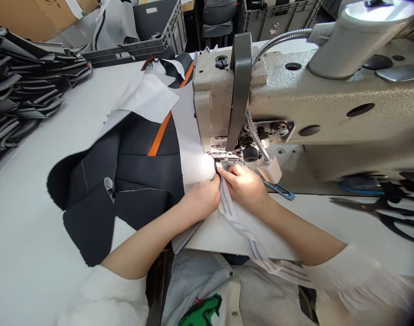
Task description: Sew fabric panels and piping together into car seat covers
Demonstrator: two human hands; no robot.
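At the sewing machine's (pixel 212 113) needle area, both hands work close together. My left hand (pixel 202 199) is closed, fingers curled on the edge of a black fabric panel (pixel 149 170) with a white mesh border and an orange stripe. My right hand (pixel 246 188) pinches a white tape with grey stripes (pixel 229 213) just in front of the presser foot; its index finger points toward the needle. From the hands the tape runs down over the table edge toward my right sleeve. My left fingertips are partly hidden against the tape.
Blue thread snips (pixel 281 190) lie beside the machine bed, under a small lamp (pixel 270 170). Large black scissors (pixel 380 210) rest at the right. Stacked dark fabric pieces (pixel 23 90) fill the left side. Grey crates (pixel 175 27) stand behind the table.
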